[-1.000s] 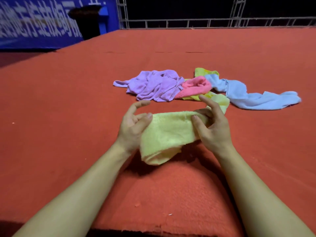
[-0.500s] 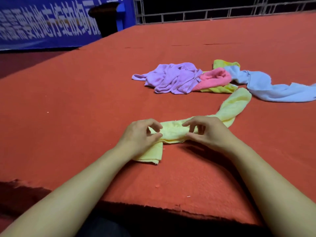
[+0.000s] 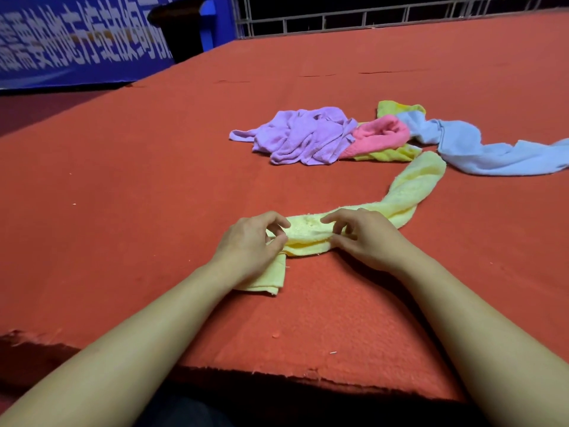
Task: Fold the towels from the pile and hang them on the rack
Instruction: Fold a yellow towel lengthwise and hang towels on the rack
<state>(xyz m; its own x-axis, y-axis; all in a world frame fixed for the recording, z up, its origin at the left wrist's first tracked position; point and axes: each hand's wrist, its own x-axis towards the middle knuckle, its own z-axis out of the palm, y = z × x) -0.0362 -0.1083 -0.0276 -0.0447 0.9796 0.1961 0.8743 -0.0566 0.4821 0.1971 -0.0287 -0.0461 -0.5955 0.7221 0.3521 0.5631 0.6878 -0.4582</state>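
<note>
Both hands, left [image 3: 249,245] and right [image 3: 363,238], grip the yellow towel [image 3: 403,192]; banner [image 3: 77,41] writing unreadable.

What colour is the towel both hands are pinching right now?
Pale yellow towel, plain with no pattern, seen in the head view.

A pale yellow terry towel [image 3: 403,195], a lilac crumpled towel [image 3: 304,137], a pink bunched towel [image 3: 381,135] and a light blue towel [image 3: 480,152] are seen on the red felt surface [image 3: 138,180].

both hands [image 3: 252,245] pinching yellow towel [image 3: 409,189]
</note>
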